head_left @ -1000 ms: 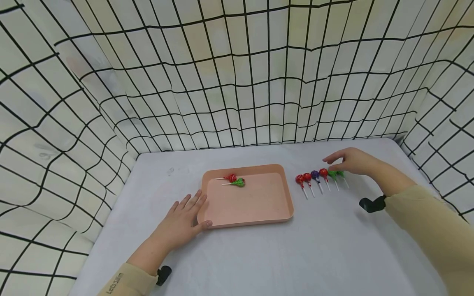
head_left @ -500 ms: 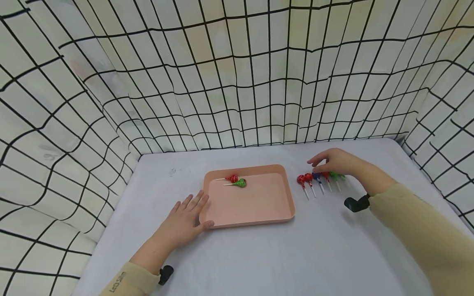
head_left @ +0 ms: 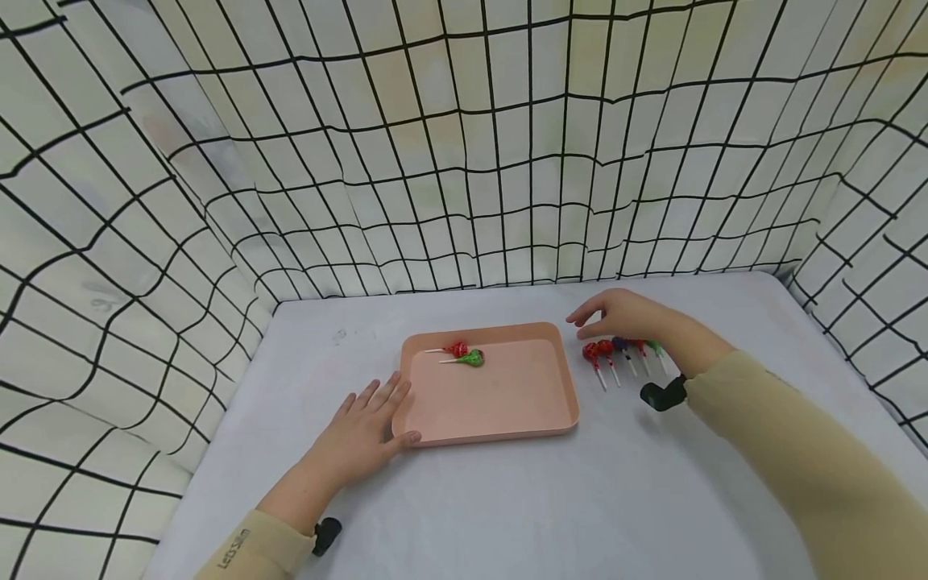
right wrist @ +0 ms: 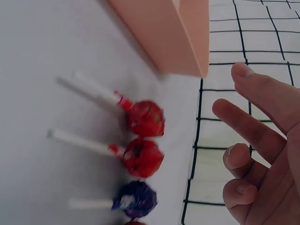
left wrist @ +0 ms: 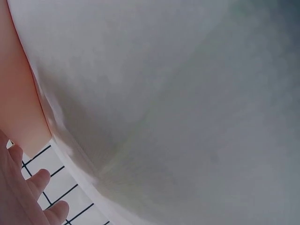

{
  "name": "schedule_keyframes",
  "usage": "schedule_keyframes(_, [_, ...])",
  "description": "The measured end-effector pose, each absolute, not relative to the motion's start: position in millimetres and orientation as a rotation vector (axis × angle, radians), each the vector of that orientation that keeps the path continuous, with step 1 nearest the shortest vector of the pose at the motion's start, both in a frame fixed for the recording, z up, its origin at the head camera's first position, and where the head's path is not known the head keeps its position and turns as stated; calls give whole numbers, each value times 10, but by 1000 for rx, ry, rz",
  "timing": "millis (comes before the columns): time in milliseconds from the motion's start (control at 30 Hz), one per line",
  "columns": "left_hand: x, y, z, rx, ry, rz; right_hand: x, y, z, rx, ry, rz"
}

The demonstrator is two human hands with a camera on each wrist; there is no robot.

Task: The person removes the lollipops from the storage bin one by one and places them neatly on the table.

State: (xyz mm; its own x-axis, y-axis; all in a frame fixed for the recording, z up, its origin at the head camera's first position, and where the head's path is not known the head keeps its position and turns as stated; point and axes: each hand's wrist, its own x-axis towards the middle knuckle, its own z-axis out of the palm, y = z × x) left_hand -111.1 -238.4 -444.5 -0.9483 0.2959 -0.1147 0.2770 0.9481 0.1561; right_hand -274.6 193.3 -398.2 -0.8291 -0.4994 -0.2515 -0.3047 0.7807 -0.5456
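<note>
A row of several wrapped lollipops lies to the right of the pink tray (head_left: 486,440), with a red lollipop (right wrist: 146,118) at its left end, another red lollipop (right wrist: 143,157) beside it, then a purple lollipop (right wrist: 136,199). My right hand (head_left: 627,314) is above and behind the row, holding nothing, fingers loosely bent; it hides part of the green lollipops. Inside the tray are a red lollipop (head_left: 457,349) and a green lollipop (head_left: 474,358), sticks pointing left. My left hand (head_left: 362,431) rests spread at the tray's left edge, thumb at its front corner.
A white cloth covers the table (head_left: 507,507). White panels with a black grid (head_left: 507,161) rise behind the table and at both sides. Each wrist carries a small black camera, such as the right wrist camera (head_left: 663,395).
My right hand has moved left along the row, from over the green lollipops toward the red ones at the tray end. My left hand and the tray stay in place.
</note>
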Motion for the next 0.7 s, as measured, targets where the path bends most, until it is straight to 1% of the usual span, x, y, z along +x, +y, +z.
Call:
schedule_keyframes(333, [-1128,-2418,-4497,442,2976,202,-2776,1507,-3874,-692,2567,-718])
schedule_keyframes(700, [-1092,-2394,-4416,449,2972,234,-2766,1031,-3848,-752,2532,-682])
